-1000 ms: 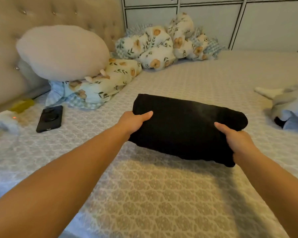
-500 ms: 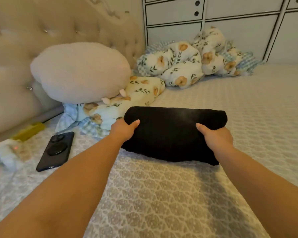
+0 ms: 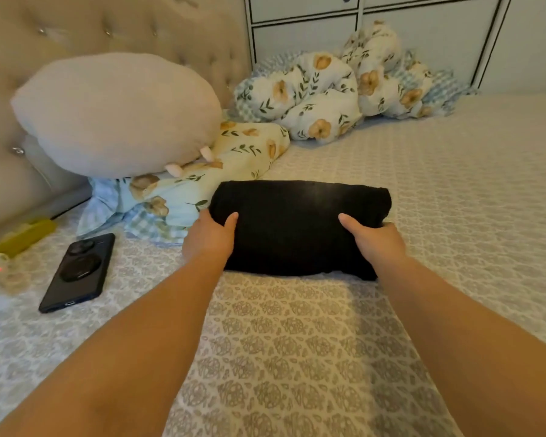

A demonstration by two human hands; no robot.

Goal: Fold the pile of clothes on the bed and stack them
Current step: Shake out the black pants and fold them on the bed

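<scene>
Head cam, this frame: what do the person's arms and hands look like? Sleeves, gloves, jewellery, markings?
Both forearms are bare from the frame's bottom edge up to the wrists, with no sleeves in view. The left hand and right hand are ungloved. No watch, bracelet or ring shows, and no tattoos or other markings. Thumbnails look short and unpainted; the other fingers are hidden.

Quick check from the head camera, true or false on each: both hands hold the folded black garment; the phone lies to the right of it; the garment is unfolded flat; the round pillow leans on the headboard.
1. Both hands hold the folded black garment. True: left hand and right hand have a grip on its ends.
2. The phone lies to the garment's right. False: it lies to the left.
3. The garment is spread flat. False: it is a folded bundle.
4. The round pillow leans on the headboard. True.
</scene>
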